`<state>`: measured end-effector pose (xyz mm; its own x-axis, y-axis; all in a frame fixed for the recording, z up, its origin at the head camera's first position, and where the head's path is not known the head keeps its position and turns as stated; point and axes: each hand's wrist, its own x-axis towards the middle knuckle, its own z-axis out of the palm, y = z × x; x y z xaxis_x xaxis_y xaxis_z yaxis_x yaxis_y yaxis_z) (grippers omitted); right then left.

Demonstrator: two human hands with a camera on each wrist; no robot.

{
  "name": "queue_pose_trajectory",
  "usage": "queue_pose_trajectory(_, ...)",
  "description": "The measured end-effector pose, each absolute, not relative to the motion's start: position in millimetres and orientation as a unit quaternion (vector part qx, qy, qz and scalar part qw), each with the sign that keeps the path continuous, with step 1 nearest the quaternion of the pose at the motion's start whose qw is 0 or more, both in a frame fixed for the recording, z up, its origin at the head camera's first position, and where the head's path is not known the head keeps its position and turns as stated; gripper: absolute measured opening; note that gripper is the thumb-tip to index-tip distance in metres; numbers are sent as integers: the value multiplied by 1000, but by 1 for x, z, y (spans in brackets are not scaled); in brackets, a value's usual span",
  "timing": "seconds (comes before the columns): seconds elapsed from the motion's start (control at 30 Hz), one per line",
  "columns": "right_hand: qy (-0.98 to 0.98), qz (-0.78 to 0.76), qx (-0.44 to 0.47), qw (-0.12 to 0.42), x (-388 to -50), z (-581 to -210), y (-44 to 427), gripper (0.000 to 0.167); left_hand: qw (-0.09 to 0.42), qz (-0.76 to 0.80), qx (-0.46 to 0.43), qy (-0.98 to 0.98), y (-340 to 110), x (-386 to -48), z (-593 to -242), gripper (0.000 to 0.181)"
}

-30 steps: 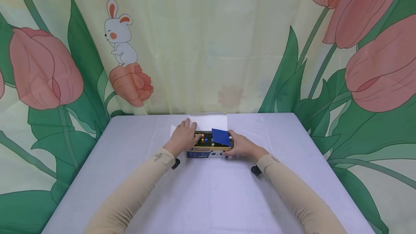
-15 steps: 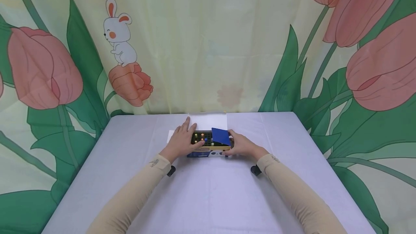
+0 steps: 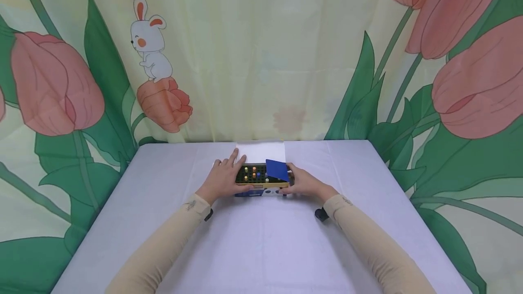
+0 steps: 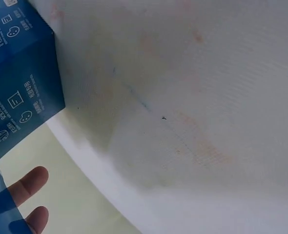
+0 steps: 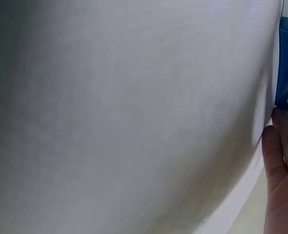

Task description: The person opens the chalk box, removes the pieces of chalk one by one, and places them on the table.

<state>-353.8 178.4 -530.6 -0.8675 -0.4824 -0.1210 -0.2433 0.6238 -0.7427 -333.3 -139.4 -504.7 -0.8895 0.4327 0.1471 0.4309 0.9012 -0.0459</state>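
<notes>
In the head view, a blue-and-yellow box (image 3: 255, 192) with a panda print stands far back on the table. Its top is open, showing a black pegboard (image 3: 261, 169) with several coloured pegs. A blue panel (image 3: 277, 170) leans over the pegboard's right part. My left hand (image 3: 220, 178) lies along the box's left end, fingers spread and thumb touching the front edge. In the left wrist view, two of its fingertips (image 4: 36, 180) show past a blue flap (image 4: 0, 204). My right hand (image 3: 304, 182) grips the box's right end, thumb in front and fingers round the side.
A white flap (image 3: 261, 151) stretches behind the box toward the table's back edge. White cloth covers the table (image 3: 265, 239). Beyond it hangs a curtain (image 3: 253, 58) printed with tulips and a rabbit.
My left hand has slid left off the pegboard to the box's left end, uncovering more pegs. My right hand and the blue panel have stayed in place.
</notes>
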Motion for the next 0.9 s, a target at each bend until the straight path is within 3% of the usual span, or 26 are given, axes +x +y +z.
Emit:
queue_pose_trajectory(0.5, 912, -352, -170, 125, -345, -522, 168, 117, 69, 3, -223, -972, -139, -334, -503, 110)
queue_pose_trajectory(0.7, 935, -327, -135, 40, -339, -518, 163, 119, 73, 7, -224, -972, -138, -335, -505, 110)
queue_pose_trajectory(0.9, 951, -213, -198, -101, -331, -513, 155, 90, 70, 5, -224, -972, -136, -335, -505, 109)
